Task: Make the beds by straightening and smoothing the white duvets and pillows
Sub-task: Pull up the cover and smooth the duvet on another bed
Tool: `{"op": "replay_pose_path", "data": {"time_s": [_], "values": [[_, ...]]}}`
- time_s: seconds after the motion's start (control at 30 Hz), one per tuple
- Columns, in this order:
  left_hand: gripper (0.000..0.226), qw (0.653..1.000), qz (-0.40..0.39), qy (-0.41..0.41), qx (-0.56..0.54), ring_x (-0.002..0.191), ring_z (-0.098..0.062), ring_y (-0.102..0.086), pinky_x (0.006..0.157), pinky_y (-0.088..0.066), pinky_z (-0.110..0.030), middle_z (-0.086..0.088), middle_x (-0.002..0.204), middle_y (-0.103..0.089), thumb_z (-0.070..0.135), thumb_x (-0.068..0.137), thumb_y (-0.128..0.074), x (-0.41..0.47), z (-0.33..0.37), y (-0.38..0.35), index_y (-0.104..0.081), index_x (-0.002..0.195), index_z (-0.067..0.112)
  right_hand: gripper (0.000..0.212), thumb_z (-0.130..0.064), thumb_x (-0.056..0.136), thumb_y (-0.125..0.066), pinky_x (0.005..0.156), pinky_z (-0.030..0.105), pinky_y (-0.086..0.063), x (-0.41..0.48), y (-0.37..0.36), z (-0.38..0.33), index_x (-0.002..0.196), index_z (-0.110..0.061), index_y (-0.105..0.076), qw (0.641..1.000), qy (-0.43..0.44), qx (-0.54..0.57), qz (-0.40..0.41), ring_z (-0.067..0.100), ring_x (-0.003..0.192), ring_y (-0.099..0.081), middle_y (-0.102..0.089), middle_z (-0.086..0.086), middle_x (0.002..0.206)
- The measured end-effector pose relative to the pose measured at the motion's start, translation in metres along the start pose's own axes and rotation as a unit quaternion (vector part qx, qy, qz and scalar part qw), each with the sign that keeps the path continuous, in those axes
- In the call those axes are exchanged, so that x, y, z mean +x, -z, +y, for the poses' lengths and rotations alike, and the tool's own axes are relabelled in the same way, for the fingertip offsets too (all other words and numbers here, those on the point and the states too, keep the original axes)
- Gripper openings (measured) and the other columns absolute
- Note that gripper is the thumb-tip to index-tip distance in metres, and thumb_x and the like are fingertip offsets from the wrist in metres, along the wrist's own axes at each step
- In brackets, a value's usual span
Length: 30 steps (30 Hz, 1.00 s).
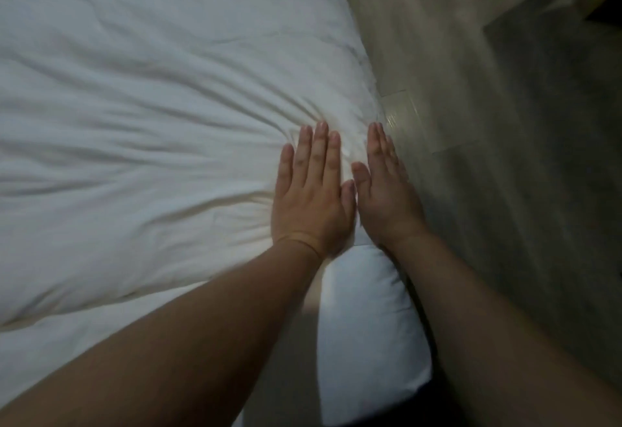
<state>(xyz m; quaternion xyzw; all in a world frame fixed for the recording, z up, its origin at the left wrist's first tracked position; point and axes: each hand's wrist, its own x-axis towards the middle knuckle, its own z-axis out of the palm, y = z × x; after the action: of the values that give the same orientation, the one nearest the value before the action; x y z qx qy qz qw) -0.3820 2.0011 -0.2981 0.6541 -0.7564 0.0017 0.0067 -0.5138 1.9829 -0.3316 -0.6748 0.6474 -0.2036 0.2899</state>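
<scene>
Both hands flat on white duvet (141, 117), fingers straight, grasping nothing. Left hand (311, 196) just beside right hand (387, 191), thumbs almost touching, near duvet's floor-side edge. Creases fan from left hand. Pillow (365, 335) below wrists, against duvet.

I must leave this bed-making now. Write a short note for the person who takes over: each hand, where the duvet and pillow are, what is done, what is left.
Left hand: open, flat, pressing the white duvet near its right edge.
Right hand: open, flat beside it at the duvet's edge, next to the floor.
Duvet: spread over the bed; creases fan leftward from the hands.
Pillow: what looks like one lies below the wrists.
Done: duvet spread. Left: smooth the creases, straighten the pillow.
</scene>
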Motion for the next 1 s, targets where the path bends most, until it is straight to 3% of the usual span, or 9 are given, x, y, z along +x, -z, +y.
{"op": "replay_pose_path", "data": {"time_s": [0.17,0.23,0.37,0.57,0.77,0.93,1.0], "values": [[0.068,0.997,-0.030,-0.029,-0.071,0.157,-0.024,0.007,0.127,0.001,-0.045,-0.012,0.169,0.002,0.041,0.105,-0.020,-0.006,-0.011,0.027,-0.005,0.161,0.007,0.062,-0.038,0.109,-0.023,0.118,0.017,-0.001,-0.015,0.014,-0.039,0.161,-0.008,-0.013,0.993,-0.112,-0.028,0.036,0.016,0.156,-0.007,-0.012,0.007,0.170],[0.068,0.995,-0.047,-0.032,-0.081,0.156,-0.021,0.007,0.127,0.003,-0.043,-0.009,0.170,0.003,0.043,0.106,-0.020,-0.019,-0.044,0.036,-0.003,0.162,0.009,0.068,-0.043,0.104,-0.020,0.123,0.023,-0.001,-0.027,0.010,-0.073,0.161,-0.006,-0.013,0.994,-0.060,-0.070,0.056,0.020,0.157,-0.006,-0.011,0.010,0.169],[0.070,0.999,-0.018,0.013,-0.033,0.157,-0.021,-0.003,0.127,-0.004,-0.043,-0.007,0.170,-0.009,0.047,0.104,-0.024,-0.062,-0.170,0.043,-0.012,0.162,0.010,0.064,-0.047,0.107,-0.015,0.127,0.049,-0.005,-0.065,-0.037,-0.156,0.163,-0.016,-0.011,0.965,0.073,-0.252,-0.009,0.018,0.157,0.004,-0.005,0.001,0.171],[0.071,0.981,-0.020,0.193,0.017,0.156,-0.024,-0.014,0.126,-0.013,-0.046,-0.009,0.168,-0.016,0.048,0.102,-0.021,-0.146,-0.386,0.037,-0.015,0.161,0.009,0.067,-0.050,0.107,-0.014,0.126,0.050,-0.006,-0.075,-0.112,-0.247,0.163,-0.013,-0.013,0.957,0.087,-0.276,-0.006,0.019,0.157,0.003,-0.005,0.003,0.171],[0.068,0.972,0.017,0.234,0.000,0.157,-0.019,-0.005,0.127,-0.009,-0.042,-0.006,0.170,-0.007,0.045,0.105,-0.015,-0.158,-0.399,0.026,-0.007,0.162,0.010,0.067,-0.048,0.107,-0.011,0.127,0.049,-0.002,-0.065,-0.200,-0.339,0.163,-0.012,-0.009,0.946,0.175,-0.263,-0.069,0.022,0.157,0.006,-0.001,0.007,0.170],[0.067,0.994,-0.012,0.108,0.029,0.156,-0.020,-0.010,0.126,-0.012,-0.041,-0.006,0.169,-0.011,0.045,0.104,-0.016,-0.182,-0.457,0.038,-0.012,0.162,0.011,0.068,-0.046,0.107,-0.014,0.126,0.050,-0.003,-0.065,-0.225,-0.355,0.162,-0.008,-0.009,0.937,0.180,-0.290,-0.073,0.025,0.157,0.006,-0.001,0.010,0.170],[0.069,0.986,-0.008,0.159,0.041,0.156,-0.020,-0.012,0.126,-0.011,-0.041,-0.006,0.169,-0.013,0.046,0.102,-0.016,-0.202,-0.504,0.037,-0.013,0.162,0.011,0.070,-0.047,0.106,-0.015,0.126,0.050,-0.003,-0.068,-0.233,-0.363,0.162,-0.006,-0.009,0.935,0.185,-0.291,-0.076,0.025,0.157,0.005,-0.001,0.011,0.170]]}}
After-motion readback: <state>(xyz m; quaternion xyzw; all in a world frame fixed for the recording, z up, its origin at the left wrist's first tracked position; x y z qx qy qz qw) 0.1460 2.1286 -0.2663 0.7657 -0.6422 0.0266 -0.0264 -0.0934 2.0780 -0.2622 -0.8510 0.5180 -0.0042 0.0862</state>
